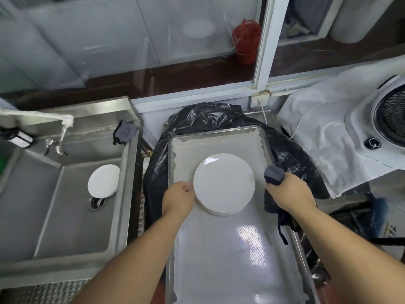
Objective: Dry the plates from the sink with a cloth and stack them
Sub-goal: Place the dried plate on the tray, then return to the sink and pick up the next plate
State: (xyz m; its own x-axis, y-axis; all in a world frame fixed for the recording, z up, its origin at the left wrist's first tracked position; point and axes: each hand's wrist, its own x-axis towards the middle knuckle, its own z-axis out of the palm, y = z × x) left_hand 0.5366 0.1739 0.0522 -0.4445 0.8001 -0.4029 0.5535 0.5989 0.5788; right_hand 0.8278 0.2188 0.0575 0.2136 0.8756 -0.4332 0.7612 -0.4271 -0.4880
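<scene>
fan (392,119) cropped right, lower plates (219,212) hidden

White plates (224,183) stacked on a silver tray (265,137) lined with pale woven mesh liner (219,249). Dark grey-blue cloth (274,174). Steel-grey sink (65,216), one white plate (103,181) inside. Glossy black plastic bag (219,117). Red net bag (246,43) behind.

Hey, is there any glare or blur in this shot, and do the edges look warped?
Head view: a bright glare patch sits on the tray liner below the stacked plates; the wide lens bows the sink walls and window frame; the forearms near the bottom edge look soft, the left hand and right hand fairly sharp.
</scene>
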